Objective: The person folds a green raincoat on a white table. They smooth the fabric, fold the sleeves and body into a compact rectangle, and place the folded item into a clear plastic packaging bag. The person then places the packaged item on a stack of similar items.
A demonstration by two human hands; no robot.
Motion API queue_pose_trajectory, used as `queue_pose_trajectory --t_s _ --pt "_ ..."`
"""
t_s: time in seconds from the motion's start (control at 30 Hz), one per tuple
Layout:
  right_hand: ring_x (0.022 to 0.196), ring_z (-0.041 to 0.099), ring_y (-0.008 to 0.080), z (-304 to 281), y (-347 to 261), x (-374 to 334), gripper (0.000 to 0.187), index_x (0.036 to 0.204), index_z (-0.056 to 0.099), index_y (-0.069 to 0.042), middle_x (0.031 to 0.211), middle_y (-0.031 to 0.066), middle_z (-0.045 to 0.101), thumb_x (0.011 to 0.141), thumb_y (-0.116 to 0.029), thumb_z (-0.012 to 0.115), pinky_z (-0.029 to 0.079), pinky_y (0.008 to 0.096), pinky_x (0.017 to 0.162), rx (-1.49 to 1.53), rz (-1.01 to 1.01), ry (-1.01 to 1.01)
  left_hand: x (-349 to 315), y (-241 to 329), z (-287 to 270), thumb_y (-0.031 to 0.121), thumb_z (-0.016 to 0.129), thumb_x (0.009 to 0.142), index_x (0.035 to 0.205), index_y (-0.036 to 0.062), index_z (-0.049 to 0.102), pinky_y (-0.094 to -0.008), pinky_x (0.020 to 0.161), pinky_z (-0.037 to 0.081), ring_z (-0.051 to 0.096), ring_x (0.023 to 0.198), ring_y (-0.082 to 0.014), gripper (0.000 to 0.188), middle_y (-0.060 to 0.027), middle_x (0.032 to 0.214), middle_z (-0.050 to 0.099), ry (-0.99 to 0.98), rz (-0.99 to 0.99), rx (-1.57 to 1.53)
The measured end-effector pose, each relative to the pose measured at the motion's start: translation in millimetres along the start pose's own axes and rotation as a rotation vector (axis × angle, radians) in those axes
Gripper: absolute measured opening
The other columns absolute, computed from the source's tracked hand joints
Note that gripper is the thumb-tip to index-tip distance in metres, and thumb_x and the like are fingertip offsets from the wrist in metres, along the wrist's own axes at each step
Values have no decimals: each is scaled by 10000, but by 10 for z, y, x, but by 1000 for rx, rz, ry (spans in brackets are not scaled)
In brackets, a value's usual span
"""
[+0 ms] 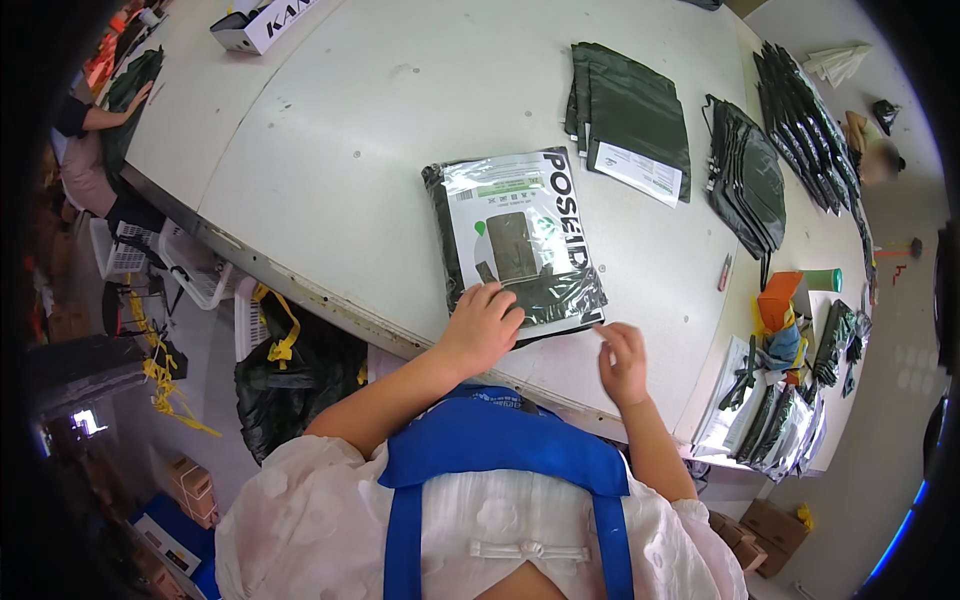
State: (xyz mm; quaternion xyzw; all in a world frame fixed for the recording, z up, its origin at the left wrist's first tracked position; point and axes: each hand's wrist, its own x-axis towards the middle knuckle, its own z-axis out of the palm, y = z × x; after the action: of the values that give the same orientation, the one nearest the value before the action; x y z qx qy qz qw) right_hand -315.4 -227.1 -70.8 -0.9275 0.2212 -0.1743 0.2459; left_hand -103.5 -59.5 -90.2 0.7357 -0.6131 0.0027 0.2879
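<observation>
Bagged dark garment lay flat near the worktop (330,150) edge.
Left hand (483,325) pressed spread on the clear packet (515,245) (likely slippery, soft, light; best gripped at its edges); right hand (625,360) hovered loosely curled, empty.

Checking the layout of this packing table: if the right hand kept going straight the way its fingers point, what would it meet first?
Probably the near corner of the clear-wrapped dark package just ahead of the right hand; depth is unclear, so it might pass beside it over bare table.

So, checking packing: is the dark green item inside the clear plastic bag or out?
Inside: the clear plastic bag encloses the folded dark green item.
</observation>
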Motion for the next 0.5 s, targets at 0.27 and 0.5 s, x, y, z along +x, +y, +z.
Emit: queue_pose_trajectory --t_s 0.27,0.5 --pt "1077 556 306 541 -490 407 393 1170 595 -41 1169 137 597 816 -212 597 387 466 964 -146 -235 -311 2 35 -38 113 650 704 852 91 622 -339 687 434 544 792 -201 152 -6 820 541 44 -7 -49" --pt "1350 262 479 819 -412 662 519 1331 511 -234 1458 113 397 848 -421 532 191 583 1085 -240 -241 -245 -27 54 37 114 597 731 874 95 630 -354 756 432 554 843 -210 148 -16 862 560 101 52 -96"
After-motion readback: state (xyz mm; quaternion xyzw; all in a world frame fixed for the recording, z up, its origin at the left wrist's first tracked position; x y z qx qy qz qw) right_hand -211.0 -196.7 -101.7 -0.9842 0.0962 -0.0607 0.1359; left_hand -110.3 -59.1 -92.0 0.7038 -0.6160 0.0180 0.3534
